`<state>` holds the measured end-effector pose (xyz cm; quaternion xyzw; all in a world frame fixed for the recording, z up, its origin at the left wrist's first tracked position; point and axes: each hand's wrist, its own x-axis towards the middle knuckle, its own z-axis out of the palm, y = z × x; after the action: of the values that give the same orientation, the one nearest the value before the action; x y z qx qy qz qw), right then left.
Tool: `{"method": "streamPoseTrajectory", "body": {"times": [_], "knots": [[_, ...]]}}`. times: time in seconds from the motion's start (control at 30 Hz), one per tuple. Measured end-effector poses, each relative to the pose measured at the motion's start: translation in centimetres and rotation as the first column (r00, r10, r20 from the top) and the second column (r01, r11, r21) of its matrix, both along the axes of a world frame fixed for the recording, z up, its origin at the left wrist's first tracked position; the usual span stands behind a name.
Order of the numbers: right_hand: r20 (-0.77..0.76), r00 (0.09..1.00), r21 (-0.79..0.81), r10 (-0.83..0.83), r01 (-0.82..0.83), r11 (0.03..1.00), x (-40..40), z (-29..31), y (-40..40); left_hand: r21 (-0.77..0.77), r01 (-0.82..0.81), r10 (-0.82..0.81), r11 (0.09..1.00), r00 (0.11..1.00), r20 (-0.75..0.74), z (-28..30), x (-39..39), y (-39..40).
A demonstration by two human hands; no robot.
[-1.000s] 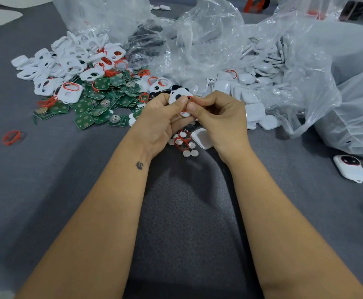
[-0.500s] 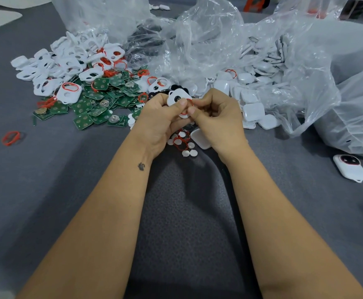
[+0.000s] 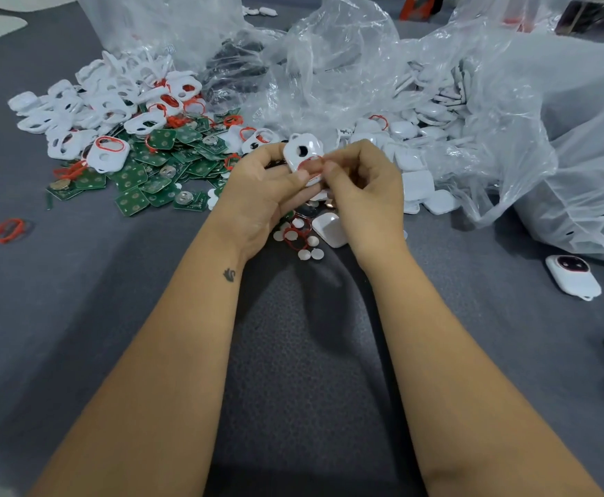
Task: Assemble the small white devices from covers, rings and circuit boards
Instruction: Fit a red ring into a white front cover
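My left hand (image 3: 257,188) grips a white cover (image 3: 302,152) with a round hole, held up over the table's middle. My right hand (image 3: 368,184) pinches a red ring (image 3: 313,160) against the cover's lower opening. Green circuit boards (image 3: 157,174) lie heaped to the left, mixed with white covers (image 3: 78,113) and more red rings. Small white discs and a red ring (image 3: 298,234) lie under my hands beside a white back shell (image 3: 331,229).
Clear plastic bags (image 3: 472,102) with more white shells fill the back and right. An assembled white device (image 3: 573,278) lies at the right. A loose red ring (image 3: 8,229) sits far left. Grey cloth (image 3: 113,299) covers the table.
Both hands have stayed together at the cover, shifting only slightly; the right fingers keep working the red ring at the cover's opening.
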<state>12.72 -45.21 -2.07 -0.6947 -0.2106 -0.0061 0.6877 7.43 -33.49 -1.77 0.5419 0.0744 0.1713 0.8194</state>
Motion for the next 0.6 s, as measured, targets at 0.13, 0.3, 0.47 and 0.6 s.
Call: {"method": "streamPoseTrajectory", "body": {"times": [0.13, 0.3, 0.47, 0.6], "knots": [[-0.095, 0.995, 0.048, 0.033, -0.029, 0.998, 0.24, 0.27, -0.21, 0.062, 0.036, -0.037, 0.997, 0.999, 0.018, 0.03, -0.24, 0.05], [-0.122, 0.984, 0.144, 0.132, -0.114, 0.983, 0.57, 0.18, -0.49, 0.115, 0.053, -0.062, 0.992, 0.995, 0.079, -0.08, -0.36, 0.22], [-0.130, 0.973, 0.225, 0.192, -0.160, 0.961, 0.82, 0.16, -0.54, 0.197, 0.015, -0.042, 0.980, 0.991, 0.130, -0.13, -0.36, 0.07], [-0.048, 0.989, 0.175, 0.143, -0.133, 0.976, 0.45, 0.22, -0.24, 0.240, -0.038, -0.004, 0.970, 0.985, 0.173, -0.45, -0.20, 0.04]]}}
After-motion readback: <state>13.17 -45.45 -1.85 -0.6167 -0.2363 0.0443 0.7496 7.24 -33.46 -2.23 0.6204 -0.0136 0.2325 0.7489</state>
